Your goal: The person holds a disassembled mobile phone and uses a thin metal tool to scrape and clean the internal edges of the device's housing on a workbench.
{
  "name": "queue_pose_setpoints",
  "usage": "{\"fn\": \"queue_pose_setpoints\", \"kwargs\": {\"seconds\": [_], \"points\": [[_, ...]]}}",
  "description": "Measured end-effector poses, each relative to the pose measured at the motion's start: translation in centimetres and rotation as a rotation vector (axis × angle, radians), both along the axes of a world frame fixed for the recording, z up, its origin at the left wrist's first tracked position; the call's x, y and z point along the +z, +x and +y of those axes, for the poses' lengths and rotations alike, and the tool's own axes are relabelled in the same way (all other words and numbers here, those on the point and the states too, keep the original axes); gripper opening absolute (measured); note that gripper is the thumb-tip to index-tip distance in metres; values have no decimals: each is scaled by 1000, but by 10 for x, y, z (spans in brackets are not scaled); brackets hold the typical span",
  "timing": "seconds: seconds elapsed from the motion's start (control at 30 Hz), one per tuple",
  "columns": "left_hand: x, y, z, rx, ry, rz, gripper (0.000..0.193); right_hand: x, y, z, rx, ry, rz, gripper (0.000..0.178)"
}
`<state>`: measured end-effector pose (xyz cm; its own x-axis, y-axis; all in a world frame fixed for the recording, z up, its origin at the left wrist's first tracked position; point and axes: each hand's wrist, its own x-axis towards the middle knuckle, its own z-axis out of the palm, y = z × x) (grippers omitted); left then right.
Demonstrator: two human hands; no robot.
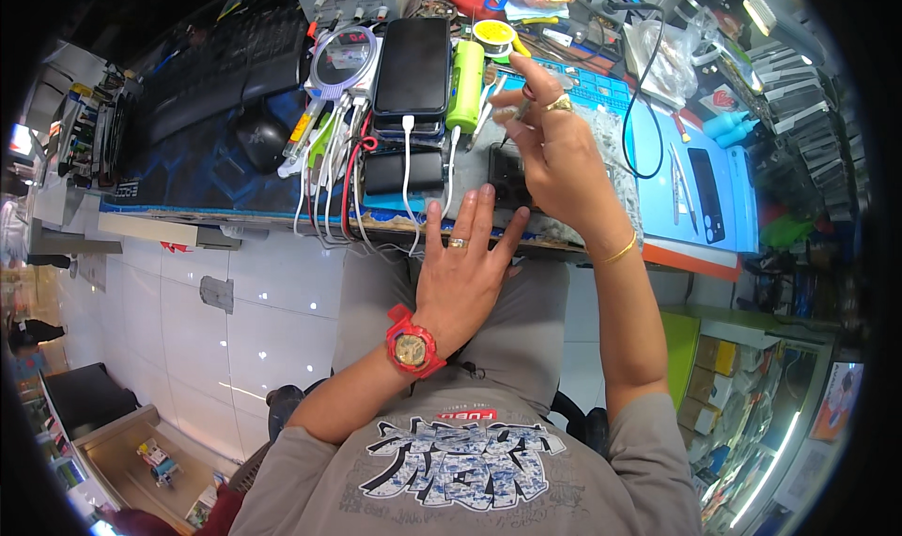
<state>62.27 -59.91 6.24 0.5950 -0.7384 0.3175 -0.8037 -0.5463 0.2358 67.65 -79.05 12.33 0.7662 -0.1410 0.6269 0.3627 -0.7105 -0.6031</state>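
Grey shirt is filling my near view, while beyond it the left hand, fingers spread, is resting at the near edge of a dark phone, seemingly steadying it close to the bench edge. Over the phone, the right hand appears to be pinching a slim tool, mostly hidden. White cable is hemming the left, so I'm finding more room rightward, toward the blue board.

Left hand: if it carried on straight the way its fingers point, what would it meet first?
Probably the dark rectangular device on the workbench, just ahead of the left hand; whether the hand touches it now is unclear from this angle.
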Motion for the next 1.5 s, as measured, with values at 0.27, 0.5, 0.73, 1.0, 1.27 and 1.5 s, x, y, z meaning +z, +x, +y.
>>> {"fn": "queue_pose_setpoints", "kwargs": {"seconds": [0.27, 0.5, 0.73, 1.0, 1.27, 1.5], "points": [[-2, -1, 0, 0, 1, -5, 86, 6, -9, -3, 42, -29, 57, 58], [-3, -2, 0, 6, 5, -10, 87, 0, -3, -2, 14, 10, 53, 57], [-3, 0, -1, 6, -10, -11, 86, 8, -5, -3, -34, -112, 115, 58], [-1, -1, 1, 5, 0, -14, 85, 5, -4, -10, -26, -113, 93, 64], [-2, -1, 0, 6, -2, -16, 86, -12, 20, -27, -95, 111, -6, 62], [-3, -1, -1, 5, -5, -21, 86, -15, 24, -22, -100, 120, 31, 62]]}}
